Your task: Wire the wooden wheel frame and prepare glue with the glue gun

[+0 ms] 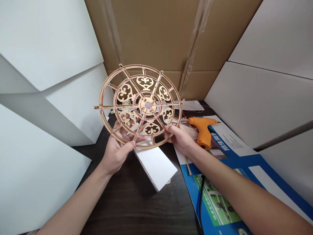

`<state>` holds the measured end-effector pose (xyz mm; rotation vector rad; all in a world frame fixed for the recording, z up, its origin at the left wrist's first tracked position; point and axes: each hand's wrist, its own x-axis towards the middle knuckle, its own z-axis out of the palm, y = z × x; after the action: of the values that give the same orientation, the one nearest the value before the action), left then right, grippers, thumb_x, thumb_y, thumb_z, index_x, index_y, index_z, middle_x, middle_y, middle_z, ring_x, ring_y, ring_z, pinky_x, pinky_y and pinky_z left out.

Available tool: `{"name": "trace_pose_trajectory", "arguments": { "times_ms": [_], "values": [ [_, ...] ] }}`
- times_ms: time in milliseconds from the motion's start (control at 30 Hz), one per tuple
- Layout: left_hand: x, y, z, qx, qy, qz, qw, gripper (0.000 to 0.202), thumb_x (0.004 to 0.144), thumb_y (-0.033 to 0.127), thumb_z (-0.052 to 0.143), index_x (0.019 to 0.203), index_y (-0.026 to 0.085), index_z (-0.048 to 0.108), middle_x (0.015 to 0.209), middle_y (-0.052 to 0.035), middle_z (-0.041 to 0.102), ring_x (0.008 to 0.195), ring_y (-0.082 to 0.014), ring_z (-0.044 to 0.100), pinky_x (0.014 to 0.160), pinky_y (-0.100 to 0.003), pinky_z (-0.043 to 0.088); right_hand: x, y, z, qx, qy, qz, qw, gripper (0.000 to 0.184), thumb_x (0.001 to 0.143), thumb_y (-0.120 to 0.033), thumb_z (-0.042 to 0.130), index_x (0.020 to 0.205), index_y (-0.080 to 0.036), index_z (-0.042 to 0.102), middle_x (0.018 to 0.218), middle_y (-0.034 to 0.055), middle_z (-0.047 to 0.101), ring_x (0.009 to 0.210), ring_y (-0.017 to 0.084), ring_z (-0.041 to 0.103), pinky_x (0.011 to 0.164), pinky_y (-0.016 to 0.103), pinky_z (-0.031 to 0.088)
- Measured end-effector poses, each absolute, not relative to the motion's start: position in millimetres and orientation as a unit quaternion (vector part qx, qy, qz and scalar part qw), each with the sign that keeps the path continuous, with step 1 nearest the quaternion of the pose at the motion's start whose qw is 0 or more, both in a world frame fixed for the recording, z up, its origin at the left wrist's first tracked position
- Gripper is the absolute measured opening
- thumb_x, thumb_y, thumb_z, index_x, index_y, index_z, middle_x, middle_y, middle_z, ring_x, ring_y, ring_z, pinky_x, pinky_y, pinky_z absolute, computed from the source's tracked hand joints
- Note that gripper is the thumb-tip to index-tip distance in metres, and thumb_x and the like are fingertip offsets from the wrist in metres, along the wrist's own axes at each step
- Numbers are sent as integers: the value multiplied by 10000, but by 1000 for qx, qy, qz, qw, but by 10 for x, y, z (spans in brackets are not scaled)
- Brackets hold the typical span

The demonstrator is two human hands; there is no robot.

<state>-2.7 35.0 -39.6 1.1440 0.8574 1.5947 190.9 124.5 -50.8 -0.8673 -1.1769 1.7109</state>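
I hold up a round, gold-coloured openwork wheel [140, 105] with spokes and heart-shaped scroll cut-outs, tilted toward me above the dark table [127, 202]. My left hand [118, 150] grips its lower left rim, thumb in front and fingers behind. At the wheel's lower right rim my right hand [181, 138] pinches the edge. Both hands are closed on the wheel. A white foam block [156, 164] lies on the table just below the wheel, between my wrists.
An orange glue gun [203, 130] rests on a blue and white printed sheet [220, 182] at the right, its black cord [201, 195] trailing toward me. A thin wooden stick [187, 165] lies by the sheet. White foam boards [44, 98] and a cardboard wall [166, 36] enclose the space.
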Motion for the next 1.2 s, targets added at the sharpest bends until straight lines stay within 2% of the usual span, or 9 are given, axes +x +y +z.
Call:
{"name": "trace_pose_trajectory", "arguments": {
  "times_ms": [133, 200, 300, 467, 600, 733, 900, 1067, 1200],
  "values": [
    [-13, 335, -366, 459, 362, 650, 486, 641, 819, 180, 768, 1399, 286, 516, 1308, -93, 659, 1290, -357, 593, 1003, -545, 576, 1940, 1260, -522, -325, -467, 703, 426, 267, 625, -367, 739, 683, -198, 541, 540, -26, 510, 505, 103, 433, 458, 228, 302],
    [-9, 328, -364, 460, 366, 647, 486, 672, 819, 187, 771, 1424, 285, 495, 1315, -103, 660, 1296, -359, 590, 1004, -542, 574, 1952, 1264, -528, -315, -468, 709, 424, 282, 623, -370, 755, 698, -197, 545, 553, -26, 519, 509, 103, 437, 462, 229, 309],
    [-10, 320, -374, 464, 367, 646, 482, 669, 822, 194, 777, 1424, 286, 500, 1314, -105, 663, 1309, -362, 579, 1012, -545, 567, 1963, 1264, -530, -307, -471, 713, 419, 289, 620, -357, 770, 678, -195, 538, 544, -30, 517, 494, 95, 424, 467, 230, 312],
    [-13, 311, -373, 481, 361, 636, 484, 617, 862, 207, 752, 1426, 264, 508, 1197, -103, 713, 1284, -361, 601, 1029, -560, 553, 1962, 1264, -528, -311, -475, 711, 415, 275, 631, -350, 760, 651, -194, 534, 533, -34, 512, 493, 94, 418, 481, 235, 310],
    [-3, 313, -352, 487, 347, 643, 479, 628, 870, 177, 738, 1439, 284, 494, 1341, -105, 649, 1265, -357, 616, 988, -524, 591, 1952, 1260, -530, -320, -477, 704, 418, 233, 632, -319, 718, 623, -196, 520, 530, -31, 497, 503, 97, 417, 496, 244, 303],
    [8, 317, -355, 489, 353, 635, 484, 610, 874, 163, 724, 1433, 263, 500, 1331, -112, 656, 1196, -351, 663, 992, -509, 593, 1939, 1246, -521, -331, -478, 693, 427, 208, 627, -300, 683, 597, -197, 504, 536, -24, 483, 530, 105, 415, 519, 255, 292],
    [18, 318, -353, 497, 342, 639, 477, 694, 885, 138, 697, 1500, 302, 420, 1381, -104, 630, 1141, -325, 695, 952, -484, 619, 1920, 1240, -515, -331, -470, 688, 443, 193, 616, -275, 675, 631, -200, 497, 601, -21, 502, 578, 108, 416, 585, 264, 336],
    [29, 314, -327, 506, 350, 638, 464, 730, 866, 156, 713, 1512, 290, 401, 1404, -126, 612, 1217, -356, 650, 913, -488, 637, 1920, 1238, -509, -331, -467, 691, 441, 197, 618, -284, 661, 631, -203, 482, 594, -25, 466, 561, 107, 386, 575, 277, 315],
    [21, 322, -340, 498, 359, 642, 459, 753, 850, 184, 742, 1514, 294, 404, 1439, -137, 583, 1259, -379, 616, 936, -518, 621, 1932, 1248, -505, -323, -463, 700, 436, 204, 623, -286, 687, 649, -198, 505, 609, -29, 476, 573, 104, 403, 588, 269, 331]
  ]
}}
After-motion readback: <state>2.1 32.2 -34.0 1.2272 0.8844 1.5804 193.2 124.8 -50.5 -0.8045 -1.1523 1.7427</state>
